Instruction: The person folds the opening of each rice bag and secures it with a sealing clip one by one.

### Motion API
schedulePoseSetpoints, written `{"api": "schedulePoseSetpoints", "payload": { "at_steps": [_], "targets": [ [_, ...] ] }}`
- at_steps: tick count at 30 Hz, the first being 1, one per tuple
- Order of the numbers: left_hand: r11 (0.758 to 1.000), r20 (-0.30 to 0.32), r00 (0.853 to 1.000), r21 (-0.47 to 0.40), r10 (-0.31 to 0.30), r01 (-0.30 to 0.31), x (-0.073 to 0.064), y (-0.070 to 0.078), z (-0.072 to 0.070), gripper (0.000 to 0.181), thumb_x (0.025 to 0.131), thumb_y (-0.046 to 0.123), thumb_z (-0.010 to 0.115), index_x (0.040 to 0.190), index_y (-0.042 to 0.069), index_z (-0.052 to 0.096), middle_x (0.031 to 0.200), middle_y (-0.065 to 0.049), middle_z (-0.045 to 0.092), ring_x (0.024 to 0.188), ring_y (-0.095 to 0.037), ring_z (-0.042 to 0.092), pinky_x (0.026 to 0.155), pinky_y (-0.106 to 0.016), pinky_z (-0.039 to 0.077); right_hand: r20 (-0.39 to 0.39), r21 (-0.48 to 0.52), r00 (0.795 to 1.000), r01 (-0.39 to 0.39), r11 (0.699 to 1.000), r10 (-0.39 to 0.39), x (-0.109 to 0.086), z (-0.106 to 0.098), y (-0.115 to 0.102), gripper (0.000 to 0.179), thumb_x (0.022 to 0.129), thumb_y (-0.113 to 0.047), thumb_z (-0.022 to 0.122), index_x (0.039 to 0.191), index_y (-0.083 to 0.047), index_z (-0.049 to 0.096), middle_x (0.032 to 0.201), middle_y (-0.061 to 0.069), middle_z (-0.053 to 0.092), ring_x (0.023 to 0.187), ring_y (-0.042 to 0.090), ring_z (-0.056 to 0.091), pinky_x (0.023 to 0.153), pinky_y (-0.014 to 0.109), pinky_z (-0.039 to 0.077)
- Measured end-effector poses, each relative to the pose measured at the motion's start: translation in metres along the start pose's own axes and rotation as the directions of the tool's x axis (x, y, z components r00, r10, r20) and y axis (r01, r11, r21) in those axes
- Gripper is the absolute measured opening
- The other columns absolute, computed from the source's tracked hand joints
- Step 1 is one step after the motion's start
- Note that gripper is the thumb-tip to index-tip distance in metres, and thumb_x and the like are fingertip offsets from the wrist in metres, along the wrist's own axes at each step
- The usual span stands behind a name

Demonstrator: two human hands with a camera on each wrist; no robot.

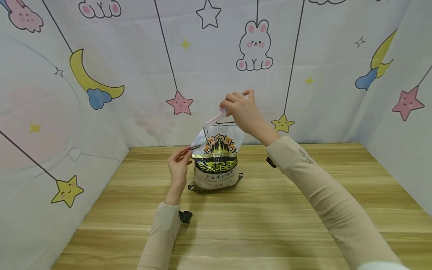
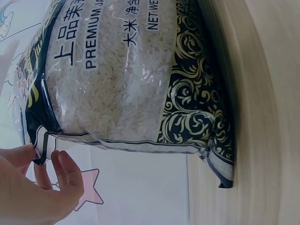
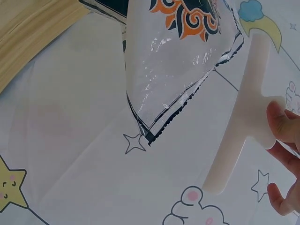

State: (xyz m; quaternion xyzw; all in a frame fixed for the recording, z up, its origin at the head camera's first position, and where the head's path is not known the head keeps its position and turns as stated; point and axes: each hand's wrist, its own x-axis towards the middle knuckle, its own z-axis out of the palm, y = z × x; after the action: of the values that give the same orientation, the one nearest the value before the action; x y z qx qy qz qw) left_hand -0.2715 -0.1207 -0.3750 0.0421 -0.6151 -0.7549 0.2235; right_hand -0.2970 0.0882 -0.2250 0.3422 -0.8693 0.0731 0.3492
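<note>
A bag of rice stands upright on the table. Rice grains show through its clear panel in the left wrist view. My left hand pinches the bag's side edge between thumb and fingers, at about the height of the dark label band. Above the bag's top, my right hand holds a pale, T-shaped plastic piece by its short stem. Its long bar slants beside the bag's top edge, with a gap between them in the right wrist view. The bag's top corner hangs out unsupported there.
The wood-grain table spreads around the bag. Behind it hangs a white cloth backdrop printed with stars, moons and rabbits, which also covers both sides. A dark strap piece sits under the left wrist.
</note>
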Motion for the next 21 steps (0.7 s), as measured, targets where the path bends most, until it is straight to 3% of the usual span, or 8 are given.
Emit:
{"api": "schedulePoseSetpoints", "payload": {
  "at_steps": [21],
  "targets": [
    [0.999, 0.002, 0.999, -0.010, 0.041, -0.040, 0.001, -0.001, -0.001, 0.024, 0.077, -0.004, 0.063, 0.099, -0.014, 0.061, 0.069, 0.013, 0.062, 0.060, 0.000, 0.058, 0.051, -0.015, 0.049, 0.195, -0.020, 0.979, -0.051, 0.998, 0.054, 0.023, -0.006, -0.006, 0.011, 0.079, -0.015, 0.063, 0.089, -0.012, 0.064, 0.083, 0.003, 0.058, 0.086, 0.020, 0.050, 0.082, 0.046, 0.030]
  ]
}}
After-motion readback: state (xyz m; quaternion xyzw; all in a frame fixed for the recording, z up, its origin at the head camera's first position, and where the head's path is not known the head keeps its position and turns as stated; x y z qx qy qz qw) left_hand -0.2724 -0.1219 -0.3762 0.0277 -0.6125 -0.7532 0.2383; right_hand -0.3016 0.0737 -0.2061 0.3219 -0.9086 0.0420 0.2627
